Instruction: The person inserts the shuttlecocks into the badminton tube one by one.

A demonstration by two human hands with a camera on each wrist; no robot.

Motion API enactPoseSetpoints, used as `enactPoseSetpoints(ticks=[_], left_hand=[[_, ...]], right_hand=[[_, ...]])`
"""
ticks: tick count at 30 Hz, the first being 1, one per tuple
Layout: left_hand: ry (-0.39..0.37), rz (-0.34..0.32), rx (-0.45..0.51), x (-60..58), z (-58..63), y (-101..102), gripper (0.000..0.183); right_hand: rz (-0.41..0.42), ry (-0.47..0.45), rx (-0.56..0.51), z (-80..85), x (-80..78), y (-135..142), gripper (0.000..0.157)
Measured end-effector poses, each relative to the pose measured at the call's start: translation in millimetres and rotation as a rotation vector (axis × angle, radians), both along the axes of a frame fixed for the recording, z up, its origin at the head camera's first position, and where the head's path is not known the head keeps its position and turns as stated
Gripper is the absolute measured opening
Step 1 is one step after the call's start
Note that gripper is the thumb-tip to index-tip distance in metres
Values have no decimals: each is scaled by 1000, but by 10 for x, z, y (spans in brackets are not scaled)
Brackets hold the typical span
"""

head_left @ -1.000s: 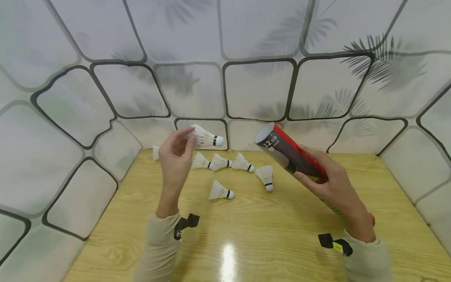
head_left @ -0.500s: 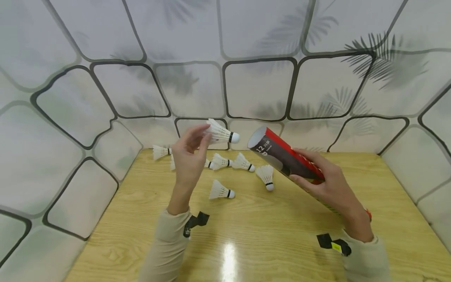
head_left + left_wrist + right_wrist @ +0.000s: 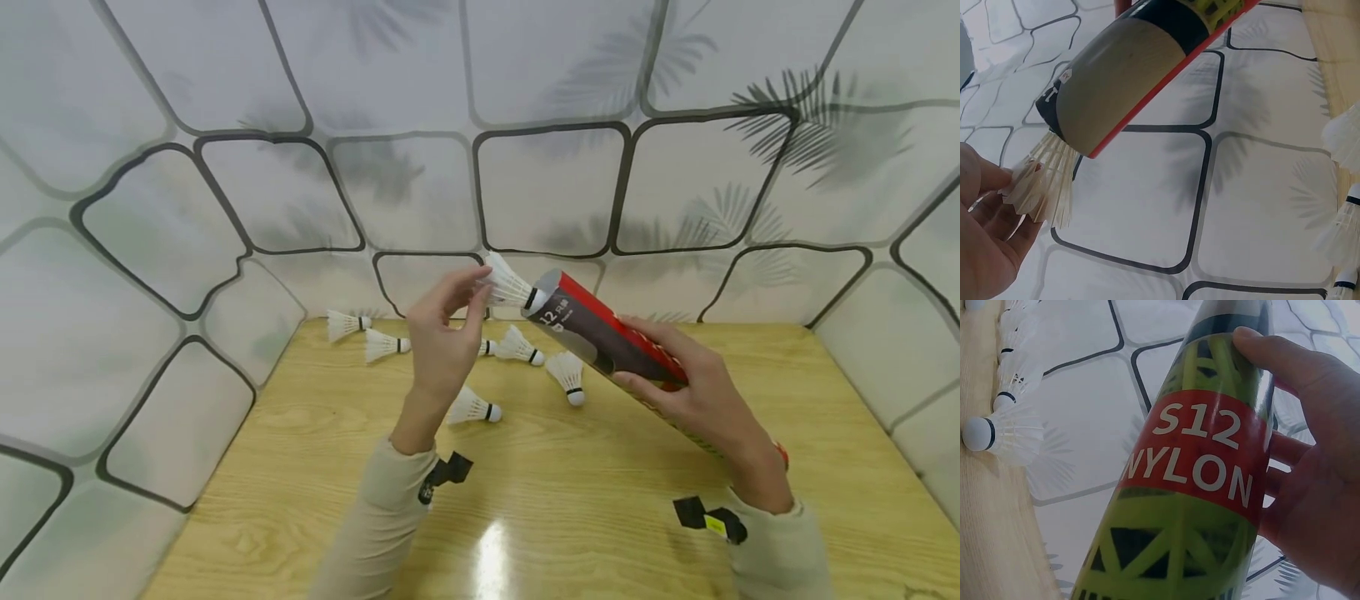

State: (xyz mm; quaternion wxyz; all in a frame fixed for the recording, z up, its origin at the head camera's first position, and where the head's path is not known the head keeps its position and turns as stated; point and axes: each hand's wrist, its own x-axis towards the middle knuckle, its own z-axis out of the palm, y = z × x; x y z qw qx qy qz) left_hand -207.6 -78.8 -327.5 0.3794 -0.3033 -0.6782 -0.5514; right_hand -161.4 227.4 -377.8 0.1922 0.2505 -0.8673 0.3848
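My left hand point(image 3: 450, 342) pinches a white shuttlecock point(image 3: 507, 282) by its feathered skirt. The shuttlecock's cork end points right and sits at the open mouth of a shuttlecock tube point(image 3: 600, 333). In the left wrist view the skirt point(image 3: 1047, 178) sticks out of the tube's end point(image 3: 1122, 75), with the cork hidden inside it. My right hand point(image 3: 693, 379) grips the tube around its middle and holds it tilted above the table, mouth up and to the left. In the right wrist view the tube point(image 3: 1191, 450) shows a red band reading "S12 NYLON" over green patterning.
Several shuttlecocks lie on the wooden table point(image 3: 600, 500): two at the back left point(image 3: 347, 323), a nearer one point(image 3: 474, 408) partly behind my left wrist, and one point(image 3: 567, 377) below the tube. A patterned fabric wall point(image 3: 551, 192) rises behind the table and at its sides.
My left hand has carried the shuttlecock rightward, from well left of the tube to its mouth. The tube has shifted slightly left and down in my right hand.
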Motion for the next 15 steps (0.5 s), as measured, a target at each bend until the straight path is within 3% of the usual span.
enactPoseSetpoints(ticks=[15], left_hand=[[22,-48,-67,-49,-50,159,18]], right_hand=[[40,22,-6,17,-4,-27,81]])
